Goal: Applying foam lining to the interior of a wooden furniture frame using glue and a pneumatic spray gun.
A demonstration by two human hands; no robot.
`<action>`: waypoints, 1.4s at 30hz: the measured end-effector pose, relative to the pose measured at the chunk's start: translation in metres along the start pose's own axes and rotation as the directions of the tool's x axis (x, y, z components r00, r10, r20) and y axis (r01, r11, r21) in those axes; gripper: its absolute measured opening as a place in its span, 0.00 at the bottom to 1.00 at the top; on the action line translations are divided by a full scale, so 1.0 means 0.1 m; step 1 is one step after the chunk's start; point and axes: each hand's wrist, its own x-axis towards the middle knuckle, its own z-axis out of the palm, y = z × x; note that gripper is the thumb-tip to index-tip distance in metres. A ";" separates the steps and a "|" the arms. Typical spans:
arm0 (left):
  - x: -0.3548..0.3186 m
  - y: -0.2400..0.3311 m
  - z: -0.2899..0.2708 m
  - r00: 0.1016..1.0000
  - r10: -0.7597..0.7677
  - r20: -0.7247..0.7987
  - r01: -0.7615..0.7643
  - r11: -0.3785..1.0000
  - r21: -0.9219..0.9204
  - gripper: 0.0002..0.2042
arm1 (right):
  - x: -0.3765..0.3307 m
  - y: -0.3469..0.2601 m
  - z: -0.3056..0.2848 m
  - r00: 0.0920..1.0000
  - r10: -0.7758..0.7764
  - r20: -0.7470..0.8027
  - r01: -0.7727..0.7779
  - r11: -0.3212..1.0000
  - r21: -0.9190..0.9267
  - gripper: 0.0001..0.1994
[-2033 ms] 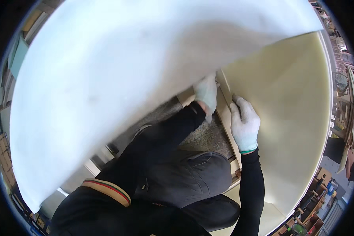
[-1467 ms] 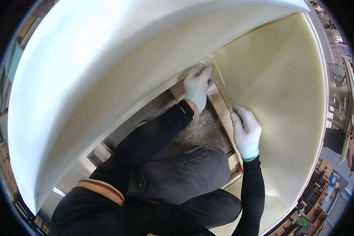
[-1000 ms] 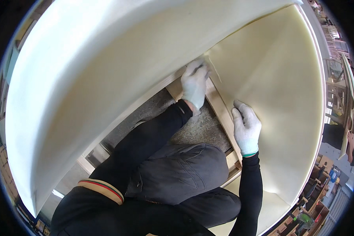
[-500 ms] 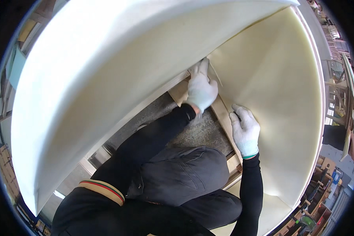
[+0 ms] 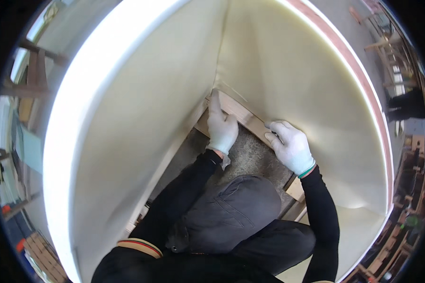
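A big cream foam sheet stands curved around me, its left panel and right panel meeting in a crease ahead. My left hand, in a white glove, reaches flat into that corner, fingers pressed against the foam where it meets a pale wooden frame rail. My right hand, also gloved, rests spread on the rail and the foam's lower edge to the right. Neither hand grips anything. I kneel on a grey rough surface inside the frame.
A second wooden rail runs along the left under the foam. Wooden frames and stools stand at the upper right. Wooden racks show at the upper left, stacked material at the lower left.
The foam's left panel has swung up and away, opening the corner. My left hand has pushed deeper into the crease; my right hand stays on the rail.
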 end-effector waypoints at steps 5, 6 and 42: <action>0.36 -0.17 0.14 0.997 0.081 0.001 -0.081 0.997 -0.001 0.32 | -0.09 0.16 0.02 0.999 -0.044 0.023 0.045 0.998 -0.041 0.12; 0.42 -0.13 0.17 0.999 -0.042 0.023 0.042 0.999 -0.009 0.31 | -0.12 0.21 0.06 0.999 -0.049 0.008 0.049 0.998 -0.049 0.12; 0.26 0.14 0.31 0.991 0.048 -0.128 -0.059 0.995 -0.079 0.36 | -0.20 0.43 0.06 0.996 -0.066 0.068 0.068 0.997 -0.025 0.13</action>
